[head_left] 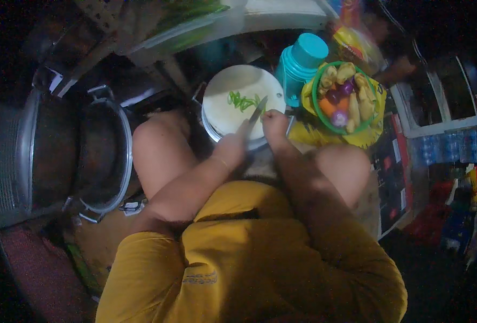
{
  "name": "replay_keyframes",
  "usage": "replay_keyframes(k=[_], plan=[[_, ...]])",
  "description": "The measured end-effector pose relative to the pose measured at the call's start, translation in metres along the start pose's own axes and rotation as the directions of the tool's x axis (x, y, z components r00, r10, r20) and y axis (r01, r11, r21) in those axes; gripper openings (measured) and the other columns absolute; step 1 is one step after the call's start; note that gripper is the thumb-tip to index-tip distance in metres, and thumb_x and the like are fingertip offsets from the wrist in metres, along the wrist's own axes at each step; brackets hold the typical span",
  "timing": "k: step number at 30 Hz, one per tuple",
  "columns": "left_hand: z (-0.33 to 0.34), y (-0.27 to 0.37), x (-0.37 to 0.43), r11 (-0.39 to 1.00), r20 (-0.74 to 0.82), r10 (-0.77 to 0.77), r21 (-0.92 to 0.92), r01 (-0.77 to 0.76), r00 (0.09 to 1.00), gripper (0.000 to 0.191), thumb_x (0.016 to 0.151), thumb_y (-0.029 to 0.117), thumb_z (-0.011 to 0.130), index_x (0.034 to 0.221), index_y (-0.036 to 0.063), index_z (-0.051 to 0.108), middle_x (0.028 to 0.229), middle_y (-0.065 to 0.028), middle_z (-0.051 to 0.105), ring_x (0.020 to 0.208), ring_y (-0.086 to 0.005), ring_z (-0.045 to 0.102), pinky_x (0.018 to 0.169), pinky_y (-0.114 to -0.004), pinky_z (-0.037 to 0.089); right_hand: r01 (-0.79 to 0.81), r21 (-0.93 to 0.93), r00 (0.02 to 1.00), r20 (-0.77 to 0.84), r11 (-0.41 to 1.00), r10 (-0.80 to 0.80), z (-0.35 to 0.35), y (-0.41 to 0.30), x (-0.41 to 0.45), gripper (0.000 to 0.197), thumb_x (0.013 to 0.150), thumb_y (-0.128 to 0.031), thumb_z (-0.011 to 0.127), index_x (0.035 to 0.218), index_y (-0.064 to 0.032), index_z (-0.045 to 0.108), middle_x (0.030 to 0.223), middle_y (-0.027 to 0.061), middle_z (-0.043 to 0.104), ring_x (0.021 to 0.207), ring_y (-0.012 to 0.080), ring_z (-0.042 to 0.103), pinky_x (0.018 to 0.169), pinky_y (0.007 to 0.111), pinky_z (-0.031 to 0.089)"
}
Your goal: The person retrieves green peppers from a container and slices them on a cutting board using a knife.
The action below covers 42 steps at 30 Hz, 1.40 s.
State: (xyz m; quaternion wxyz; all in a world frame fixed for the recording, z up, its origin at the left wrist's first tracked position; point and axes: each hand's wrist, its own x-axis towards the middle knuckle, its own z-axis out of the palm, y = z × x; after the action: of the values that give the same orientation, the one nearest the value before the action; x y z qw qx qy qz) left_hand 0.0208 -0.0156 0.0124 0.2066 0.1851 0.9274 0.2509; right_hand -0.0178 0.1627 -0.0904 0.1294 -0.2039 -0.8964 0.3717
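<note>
A round white cutting board (226,117) rests on a metal pot (210,131) in front of my bent knees. My left hand (230,148) grips a kitchen knife (258,110), its blade slanting up and right over the board. In my right hand (275,124), closed at the board's right edge, is a small green vegetable piece (263,117), mostly hidden by the fingers. The blade is close beside it; whether they touch I cannot tell. Slices of green vegetable (243,101) lie loosely across the middle of the board.
A turquoise lidded jug (299,66) stands beyond the board's right side. Next to it, a green basket (318,105) on yellow plastic holds red onions (339,118), carrots (328,108) and pale knobbly roots (353,111). Large metal pots (127,161) are at left. Packed bottles (444,146) are at right.
</note>
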Motion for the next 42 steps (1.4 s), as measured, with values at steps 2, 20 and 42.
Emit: replay_keyframes(k=[2,20,42], plan=[[0.002,0.000,0.000,1.000,0.026,0.000,0.018,0.000,1.000,0.069,0.082,0.003,0.050,0.145,0.0119,0.025,0.081,-0.0284,0.062,0.078,-0.0454,0.061,0.071,-0.053,0.047,-0.035,0.013,0.999,0.014,0.999,0.035,-0.001,-0.002,-0.001,0.014,0.072,-0.017,0.071,0.080,-0.0055,0.071,0.075,0.0154,0.067,0.070,0.0287,0.066,0.068,0.037,0.051],[0.003,0.012,0.025,0.999,0.139,0.019,0.034,-0.024,0.990,0.066,0.085,0.004,0.043,0.146,0.0028,0.019,0.093,-0.0305,0.063,0.089,-0.0435,0.063,0.080,-0.050,0.048,-0.013,-0.094,1.000,-0.019,0.995,0.011,0.004,0.000,0.004,0.012,0.075,-0.017,0.067,0.080,-0.0074,0.072,0.078,0.0175,0.067,0.075,0.0333,0.066,0.070,0.041,0.052],[0.010,-0.002,0.004,0.991,0.175,0.076,0.092,-0.094,0.982,0.068,0.087,0.006,0.043,0.146,0.0053,0.010,0.084,-0.0323,0.061,0.078,-0.0453,0.062,0.072,-0.053,0.048,-0.048,-0.071,0.999,-0.027,0.996,0.046,-0.001,0.000,0.006,0.013,0.074,-0.016,0.066,0.081,-0.0053,0.070,0.077,0.0172,0.067,0.072,0.0338,0.065,0.070,0.040,0.052]])
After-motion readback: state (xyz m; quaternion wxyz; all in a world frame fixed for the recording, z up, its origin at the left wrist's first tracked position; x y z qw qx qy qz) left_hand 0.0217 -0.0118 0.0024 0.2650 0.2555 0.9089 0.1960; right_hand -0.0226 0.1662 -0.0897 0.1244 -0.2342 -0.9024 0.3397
